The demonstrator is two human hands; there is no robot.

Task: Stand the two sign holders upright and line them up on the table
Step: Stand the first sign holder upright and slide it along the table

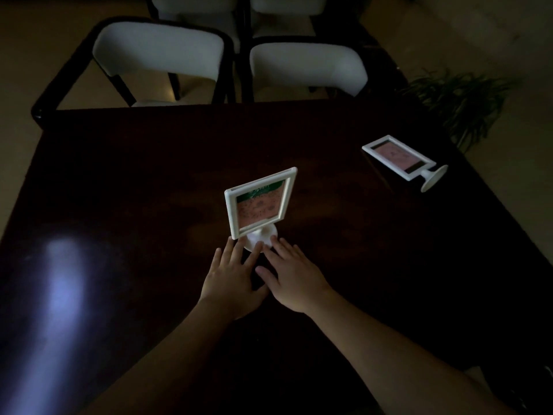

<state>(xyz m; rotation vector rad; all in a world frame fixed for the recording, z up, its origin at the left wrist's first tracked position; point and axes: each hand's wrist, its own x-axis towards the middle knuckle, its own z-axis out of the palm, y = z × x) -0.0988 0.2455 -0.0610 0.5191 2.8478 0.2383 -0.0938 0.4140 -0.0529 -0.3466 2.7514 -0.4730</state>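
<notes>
A white-framed sign holder (259, 202) with a pink and green card stands upright on its round base near the middle of the dark table (134, 181). My left hand (232, 280) and my right hand (291, 277) lie flat just in front of it, fingers spread, their fingertips touching the base. Neither hand grips anything. A second white sign holder (398, 158) lies on its side near the table's right edge, its round foot pointing right.
Two white-backed chairs (158, 52) (308, 67) with black frames stand at the table's far edge, with more behind them. A potted plant (460, 100) sits on the floor at the right. A bright glare patch (62, 283) marks the table's left side.
</notes>
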